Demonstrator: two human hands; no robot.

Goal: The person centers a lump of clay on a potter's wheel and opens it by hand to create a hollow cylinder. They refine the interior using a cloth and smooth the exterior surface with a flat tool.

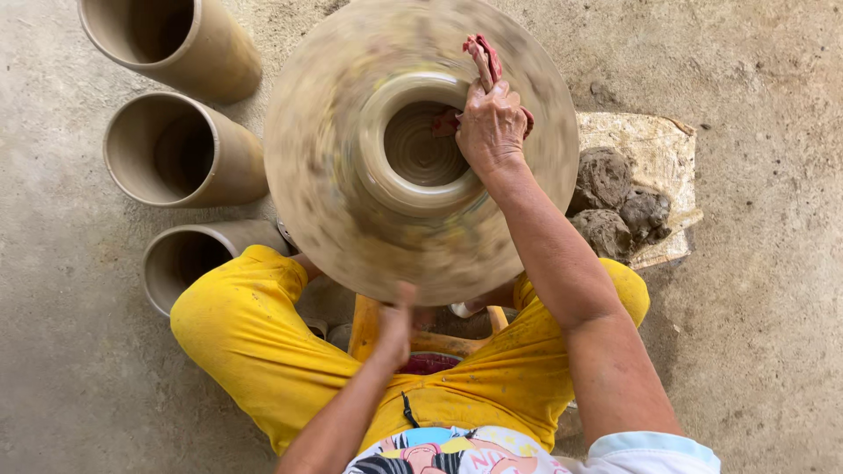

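A rough grey concrete floor [773, 333] lies under everything. On the blurred, turning wheel [334, 219] stands a wet clay pot [420, 145], directly under the right hand [490, 127], which is closed on a red cloth [485, 54] pressed to the pot's rim, probably to smooth it. The left hand [397, 320] touches the wheel's near edge; I cannot tell if it is open. Left of the hands stand three finished clay cylinders [180, 149]; right of them, clay lumps [615, 202] on a board [654, 140]. The right forearm hides part of the rim.

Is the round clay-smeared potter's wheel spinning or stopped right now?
Spinning. The round clay-smeared potter's wheel is motion-blurred while the ground stays sharp; the left hand at its near edge is blurred too.
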